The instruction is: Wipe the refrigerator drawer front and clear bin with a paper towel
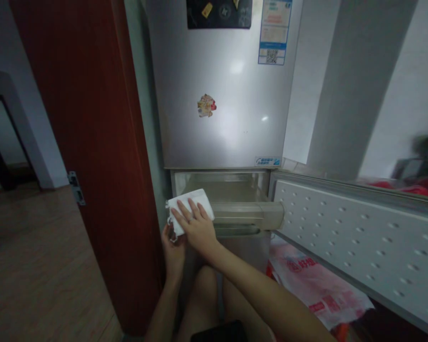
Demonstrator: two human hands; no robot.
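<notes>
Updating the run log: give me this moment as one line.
right hand: flat on white cloth | left hand: under cloth's lower edge, grip unclear | cloth: on pulled-out fridge drawer front-left corner | lower fridge door: open

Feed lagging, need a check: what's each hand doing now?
Left hand: gripping the cloth from below.
Right hand: open, flat on the cloth.

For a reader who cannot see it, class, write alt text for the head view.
A person's right hand presses a white cloth against the front left corner of a pulled-out fridge drawer, while the left hand grips the cloth from beneath. The silver fridge stands beside a red-brown door, its lower door swung open to the right.
</notes>
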